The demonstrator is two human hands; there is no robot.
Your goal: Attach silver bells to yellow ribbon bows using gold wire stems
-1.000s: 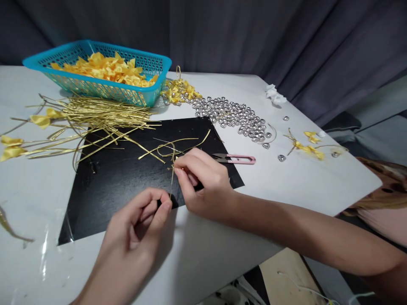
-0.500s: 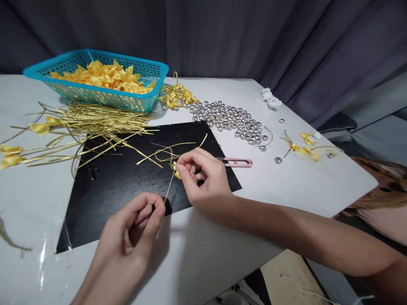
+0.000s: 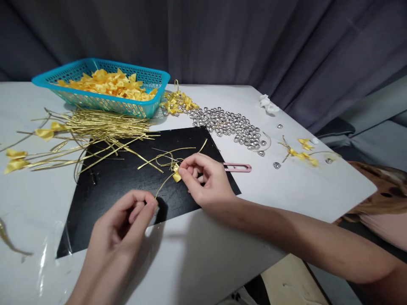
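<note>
Between thumb and forefinger, my left hand (image 3: 127, 224) pinches the near end of a thin gold cord (image 3: 163, 184). The cord curves up to a small yellow ribbon bow (image 3: 177, 175), which my right hand (image 3: 203, 176) pinches at its edge. My right fingertips partly hide the bow and where the cord meets it. Several loose gold cords (image 3: 170, 156) lie just behind the bow on a black mat (image 3: 117, 203). A craft knife with a pink handle (image 3: 240, 168) rests beside my right hand, its other end hidden.
A turquoise basket (image 3: 104, 95) of yellow ribbon bows stands at the back left, with a bundle of gold cords (image 3: 104, 125) before it. Silver heart-shaped beads (image 3: 229, 123) are heaped at the back. Finished-looking yellow bows on cords (image 3: 302, 154) and a crumpled white tissue (image 3: 269, 104) lie right.
My left hand has moved a little left and down; the cord between my hands has gone from straight to curved. My right hand keeps its pinch, and the view has shifted slightly.
</note>
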